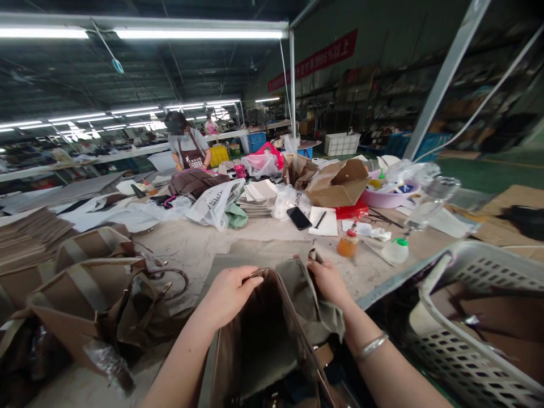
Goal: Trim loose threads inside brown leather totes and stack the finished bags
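An unfinished brown handbag [263, 334] stands upright before me, its mouth facing up and its inside dark. My left hand [232, 294] pinches the far corner of its rim between thumb and fingers. My right hand [329, 280], with a silver bangle on the wrist, is closed on a grey-green fabric lining [297, 289] that hangs beside the bag's right wall. Whether the lining is joined to the bag I cannot tell. More brown handbags [80, 294] with handles stand on the table to the left.
A white plastic basket [480, 340] with brown pieces is at the right. Past the hands lie a phone [298, 218], a pen on paper [321, 220], an orange glue bottle [347, 245], a green-capped bottle [396, 249] and an open carton [340, 184]. Across the table stands a co-worker [189, 144].
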The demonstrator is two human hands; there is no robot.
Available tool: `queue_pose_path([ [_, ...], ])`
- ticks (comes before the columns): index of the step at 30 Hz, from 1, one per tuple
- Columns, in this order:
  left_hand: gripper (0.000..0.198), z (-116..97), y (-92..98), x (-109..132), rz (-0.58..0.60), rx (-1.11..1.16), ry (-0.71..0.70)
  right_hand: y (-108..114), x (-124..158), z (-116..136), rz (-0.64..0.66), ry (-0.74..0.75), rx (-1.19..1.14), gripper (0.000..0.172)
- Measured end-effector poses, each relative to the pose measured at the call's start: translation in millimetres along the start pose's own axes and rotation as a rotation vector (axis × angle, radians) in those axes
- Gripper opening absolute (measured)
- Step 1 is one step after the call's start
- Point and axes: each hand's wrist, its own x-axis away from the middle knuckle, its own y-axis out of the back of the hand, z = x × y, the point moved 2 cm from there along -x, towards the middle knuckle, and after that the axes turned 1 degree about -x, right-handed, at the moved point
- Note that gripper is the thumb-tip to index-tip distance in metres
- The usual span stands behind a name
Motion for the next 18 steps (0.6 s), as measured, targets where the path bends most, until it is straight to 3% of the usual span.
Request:
queue_pose_path([
  [4, 0.023, 0.0, -2.1, -4.5, 0.046, -0.059, 0.022, -27.5, 4.2, 34.4, 0.139, 0.314, 0.321, 0.013],
  [8, 0.024, 1.7, -4.9, -7.9, 0.052, -0.227, 0.062, -51.8, 6.6, 47.5, 0.102, 0.545, 0.671, 0.012],
  [11, 0.022, 2.0, -6.1, -9.5, 0.046, -0.283, 0.113, -55.6, 5.8, 45.8, 0.062, 0.554, 0.717, 0.013],
  [14, 0.022, 0.1, -6.4, -9.6, 0.058, -0.269, 0.139, -50.1, 5.1, 38.4, 0.061, 0.505, 0.581, 0.014],
  [18, 0.025, -1.8, -5.1, -7.7, 0.027, -0.292, 0.164, -24.8, 3.5, 13.2, -0.017, 0.26, 0.29, 0.018],
])
